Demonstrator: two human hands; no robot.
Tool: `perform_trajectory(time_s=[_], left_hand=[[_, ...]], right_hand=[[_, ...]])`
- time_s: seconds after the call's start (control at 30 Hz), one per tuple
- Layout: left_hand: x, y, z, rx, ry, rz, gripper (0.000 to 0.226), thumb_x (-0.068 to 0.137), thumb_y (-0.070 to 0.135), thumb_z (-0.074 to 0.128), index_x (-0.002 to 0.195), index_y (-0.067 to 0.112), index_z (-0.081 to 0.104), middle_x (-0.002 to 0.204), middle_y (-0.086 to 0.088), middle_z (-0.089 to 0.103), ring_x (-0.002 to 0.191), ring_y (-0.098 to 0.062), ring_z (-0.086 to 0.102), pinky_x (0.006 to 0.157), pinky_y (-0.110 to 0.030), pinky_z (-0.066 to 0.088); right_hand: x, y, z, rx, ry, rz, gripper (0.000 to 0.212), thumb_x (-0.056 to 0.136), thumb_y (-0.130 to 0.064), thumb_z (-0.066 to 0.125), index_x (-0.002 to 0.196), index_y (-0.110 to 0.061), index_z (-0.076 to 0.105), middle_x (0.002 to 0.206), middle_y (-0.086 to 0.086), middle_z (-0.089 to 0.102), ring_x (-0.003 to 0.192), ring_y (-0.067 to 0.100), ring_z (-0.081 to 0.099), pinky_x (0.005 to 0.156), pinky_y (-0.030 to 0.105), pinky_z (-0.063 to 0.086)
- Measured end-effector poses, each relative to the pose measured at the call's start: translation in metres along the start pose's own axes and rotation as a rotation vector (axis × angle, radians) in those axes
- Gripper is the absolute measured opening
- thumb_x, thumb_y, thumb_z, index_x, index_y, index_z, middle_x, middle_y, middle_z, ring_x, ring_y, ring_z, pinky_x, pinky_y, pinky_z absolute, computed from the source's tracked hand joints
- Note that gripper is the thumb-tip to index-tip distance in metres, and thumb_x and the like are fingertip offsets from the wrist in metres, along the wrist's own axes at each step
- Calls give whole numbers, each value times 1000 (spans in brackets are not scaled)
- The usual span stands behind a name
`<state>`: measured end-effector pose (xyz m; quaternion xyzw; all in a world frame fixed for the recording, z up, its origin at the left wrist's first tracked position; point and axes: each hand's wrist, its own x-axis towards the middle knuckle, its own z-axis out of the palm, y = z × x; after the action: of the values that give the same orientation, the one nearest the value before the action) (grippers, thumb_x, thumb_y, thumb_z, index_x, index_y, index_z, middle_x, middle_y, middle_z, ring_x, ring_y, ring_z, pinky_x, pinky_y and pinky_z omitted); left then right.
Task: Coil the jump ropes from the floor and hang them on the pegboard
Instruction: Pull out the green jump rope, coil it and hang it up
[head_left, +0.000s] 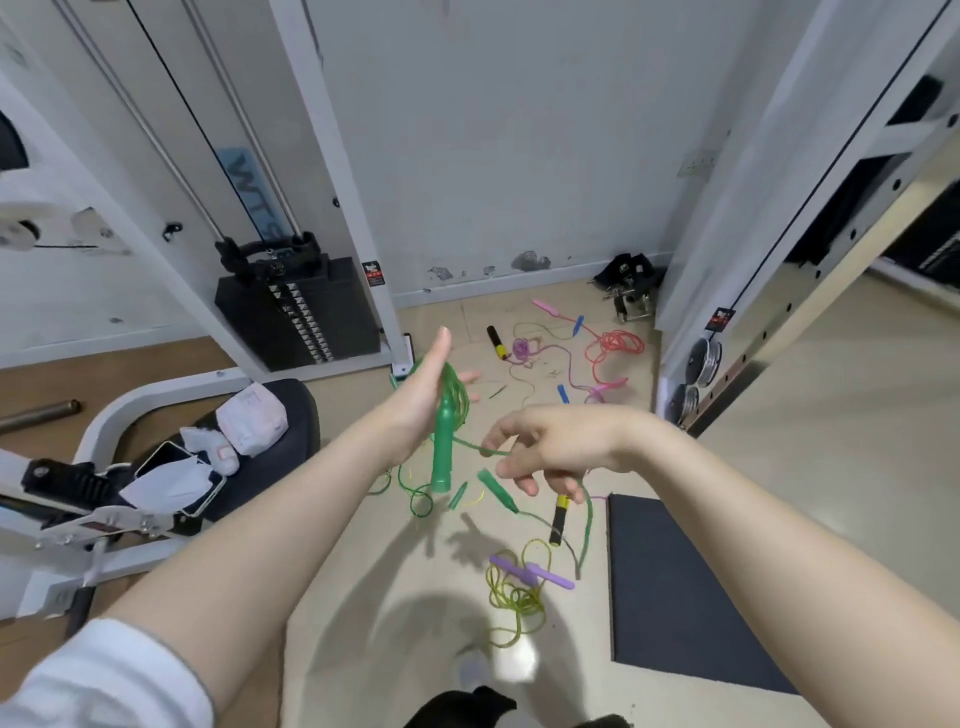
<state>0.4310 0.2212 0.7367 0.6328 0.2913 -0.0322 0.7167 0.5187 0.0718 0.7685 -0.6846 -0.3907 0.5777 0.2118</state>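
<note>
From the head camera, the left hand (423, 387) is raised with its palm flat and fingers straight, thin loops of the green rope (457, 395) wound around it, and a smooth tubular green handle (442, 447) hanging down from the palm. A strand of the same glossy cord runs from the handle across to the right hand (550, 447), whose curled fingers pinch it; the cord then curves down past that hand toward the floor. The second green handle (497, 490) shows just below the right hand; whether it touches the floor cannot be told. Beyond the green handle, on the beige floor (779, 441), lie a red rope (615, 345) in loose rings and a pink rope (566, 364) with flat pink handles. Nearer than the green handle, a thin yellow rope (514, 597) with purple handles lies tangled beside a dark square mat (675, 587). Left of the green handle, a padded bench (296, 415) carries a white mask and a packet.
</note>
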Motion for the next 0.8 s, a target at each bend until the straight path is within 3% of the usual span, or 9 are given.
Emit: perform_trajectory(time_s=[0.13,0.2,0.27,0.33,0.4,0.5,0.57,0.67,0.8], left_hand=[[-8,-6,-17,231,-387,-231,111,64,86,16,126,1,49,83,-16,72,62,-24,67,87,-36,48],[-14,2,-17,190,-541,-240,103,69,83,13,100,2,68,55,-12,67,36,-16,53,63,-28,49],[-19,8,-17,-16,-656,-158,94,72,79,22,88,2,73,37,-5,53,29,-11,42,58,-23,50],[-20,11,-16,-293,-706,-60,86,71,77,41,104,3,70,44,-5,57,37,-12,50,64,-24,53],[-18,12,-13,-539,-620,25,88,67,69,57,130,7,52,82,-12,72,70,-22,68,76,-29,54],[-9,14,-13,-735,-266,91,90,79,63,45,147,11,18,134,-13,54,120,-32,53,99,-39,41],[-3,15,-17,-648,-65,76,86,86,62,31,150,12,2,147,-10,37,133,-30,38,106,-40,28],[2,3,-27,-232,-61,-15,86,85,66,26,149,11,9,143,-14,43,110,-21,60,107,-40,30],[-5,5,-25,114,-412,-141,97,76,78,13,115,2,58,81,-17,71,45,-18,55,66,-29,45]], right_hand=[[-1,-17,-15,94,296,-243,10,88,-11,61,79,-8,59,46,-10,47,36,5,39,40,18,39],[6,-17,-18,177,517,-321,15,85,-15,66,72,-11,58,58,-1,50,50,9,44,49,18,43],[17,-12,-16,227,620,-352,17,85,-17,66,71,-13,57,70,9,48,62,14,44,56,21,41],[27,-9,-9,261,605,-343,13,90,-9,56,78,-13,59,72,10,49,61,16,42,53,22,38],[34,-8,-1,250,538,-269,26,94,-3,39,86,-17,59,68,7,50,52,14,42,46,21,39],[31,-8,3,143,332,-68,22,100,-15,35,118,-14,47,62,4,51,35,8,42,38,18,40],[20,-11,-1,67,115,23,31,99,-16,41,129,-11,42,61,4,53,31,6,41,37,16,39],[6,-23,-8,51,23,-85,25,94,-9,51,115,3,55,51,-3,47,31,4,37,36,16,39],[5,-29,-27,169,468,-293,11,88,-11,61,78,-6,61,40,-12,41,34,1,33,34,14,27]])
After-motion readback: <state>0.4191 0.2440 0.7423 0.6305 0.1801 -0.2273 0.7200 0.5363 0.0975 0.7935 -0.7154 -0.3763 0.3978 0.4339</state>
